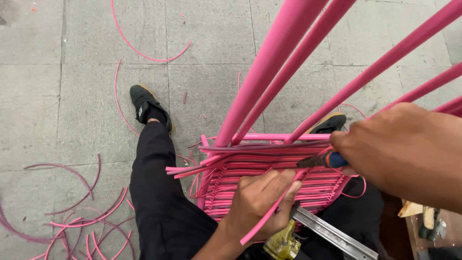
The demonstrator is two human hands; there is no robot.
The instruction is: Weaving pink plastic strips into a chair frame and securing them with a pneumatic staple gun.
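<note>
At the lower left of the frame we see a heap of loose pink plastic cord offcuts (82, 226) curling on the grey stone-tile floor (57, 96), and 1 longer pink cord arc (144, 50) lies at the upper left. Right of the heap, our black-trousered left leg (159, 202) stretches up the frame to a black shoe (147, 108) planted on the tiles. A 2nd dark shoe with a tan sole (332, 123) shows just above the weave, right of centre.

At the centre, our left hand (262, 202) is closed around 1 pink plastic cord strand (269, 212), which runs diagonally from the lower centre up toward the weave. That hand rests on the woven pink cord panel (288, 180) of a pink-painted metal tube chair frame (274, 72), whose tubes rise to the upper right corner. The panel sits at centre, between our knees. A bundle of loose cord ends (192, 168) sticks out from its left edge.

Below the left hand lies a worn yellow-green tool (281, 244), partly hidden, just beside a flat grey metal bar (334, 236).

At the right, our right hand (399, 149) grips a blue-handled tool with a dark metal tip (320, 161); the tip touches the panel's top rows. In the lower right corner sit small wood and metal bits (426, 216), too unclear to tell. We see no packages, labels or signs.
</note>
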